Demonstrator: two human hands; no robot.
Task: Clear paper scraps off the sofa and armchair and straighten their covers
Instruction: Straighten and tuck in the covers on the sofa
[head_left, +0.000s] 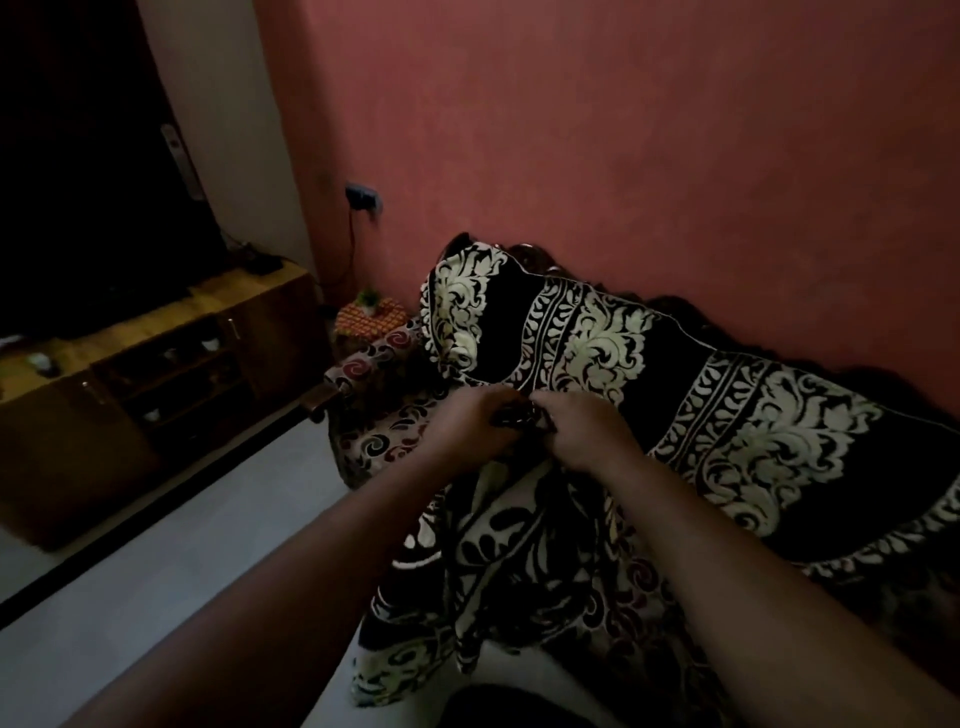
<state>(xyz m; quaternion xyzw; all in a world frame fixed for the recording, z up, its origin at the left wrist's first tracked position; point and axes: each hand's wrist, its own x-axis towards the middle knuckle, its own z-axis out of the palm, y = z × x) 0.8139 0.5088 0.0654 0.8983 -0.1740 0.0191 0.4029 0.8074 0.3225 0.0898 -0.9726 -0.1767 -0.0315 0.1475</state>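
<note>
The room is dim. Both hands meet at the middle of the scene over a black cover (649, 374) printed with cream floral bands. The left hand (470, 423) has its fingers curled round a bunched fold of the cover, knuckles up. The right hand (584, 423) sits just beside it, nearly touching, with fingers likewise curled into the same gathered edge. Both forearms reach in from the near side.

The cover lies draped over the back of the sofa (883, 395), which runs along the red wall (623, 130) toward the right. The far left corner of the cover is peaked up over the sofa's back; from the hands the cloth hangs down in loose folds toward the near floor (182, 545). Under the cover, at the left end, the sofa's own upholstery shows, pale with red and dark swirls, and a dark wooden armrest (324, 397) sticks out toward the left.

Beyond the armrest, in the far corner, stands a small stool (371, 317) with an orange patterned top and a little green plant on it. Above it a plug (361, 197) sits in the wall, its cord hanging down. On the left a wooden cabinet (156, 364) runs along the far wall, with open shelves holding small pale things too dark to make out. The floor is pale.
</note>
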